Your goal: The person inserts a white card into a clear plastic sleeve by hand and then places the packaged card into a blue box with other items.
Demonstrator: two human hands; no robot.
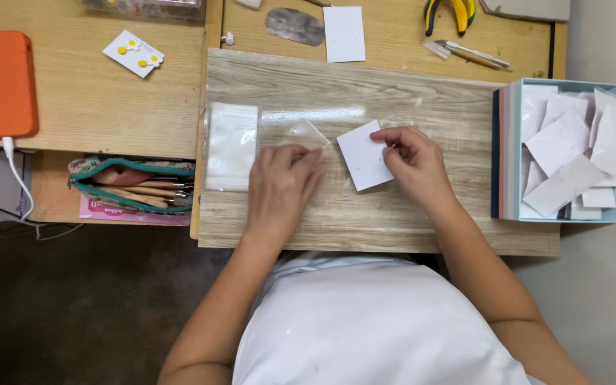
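On the worktop (408, 228) the right hand (413, 162) pinches a white card (362, 157) in its fingers, not yet inside the small clear bag (306, 133) gripped by the left hand (281, 187), with more cards waiting in the box (509, 150) at right.

Left hand (279, 187) on clear sleeve (306, 134), right hand (413, 161) pinching white card (362, 157)

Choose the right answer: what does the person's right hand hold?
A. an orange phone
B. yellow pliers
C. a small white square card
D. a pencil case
C: the right hand pinches the edge of a small white square card over the wooden board, while the orange phone, yellow pliers and pencil case lie untouched.
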